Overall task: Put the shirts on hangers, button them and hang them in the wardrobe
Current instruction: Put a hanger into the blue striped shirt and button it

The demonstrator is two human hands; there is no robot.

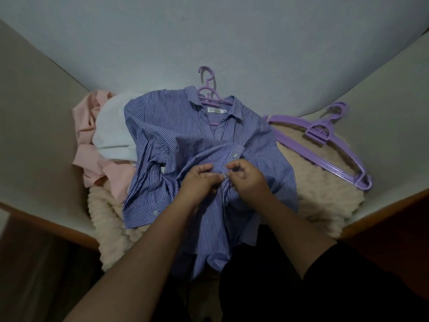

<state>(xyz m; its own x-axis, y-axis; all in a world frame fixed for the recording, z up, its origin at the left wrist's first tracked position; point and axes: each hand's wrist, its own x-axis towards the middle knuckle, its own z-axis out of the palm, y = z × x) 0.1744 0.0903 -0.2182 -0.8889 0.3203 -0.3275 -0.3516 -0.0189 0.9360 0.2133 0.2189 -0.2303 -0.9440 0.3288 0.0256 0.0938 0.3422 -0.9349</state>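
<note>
both hands — left hand point(200, 180) & right hand point(243, 176) — pinching striped shirt point(176, 135) placket on purple hanger point(207, 89).

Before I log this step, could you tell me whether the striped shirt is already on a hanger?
Yes, a purple hanger's hook sticks out of the striped shirt at its collar.

Blue-and-white striped woven cloth shirt point(185, 140): thin, matt, creased, with small glossy white plastic buttons point(235, 155). Purple plastic hanger point(210, 94) inside its collar: smooth, slight sheen. Stacked purple plastic hangers point(325, 140): smooth, glossy. Cream blanket point(320, 194): fluffy, rough pile. Pink cloth garment point(90, 140) and white cloth garment point(111, 126): matt, soft.
</note>
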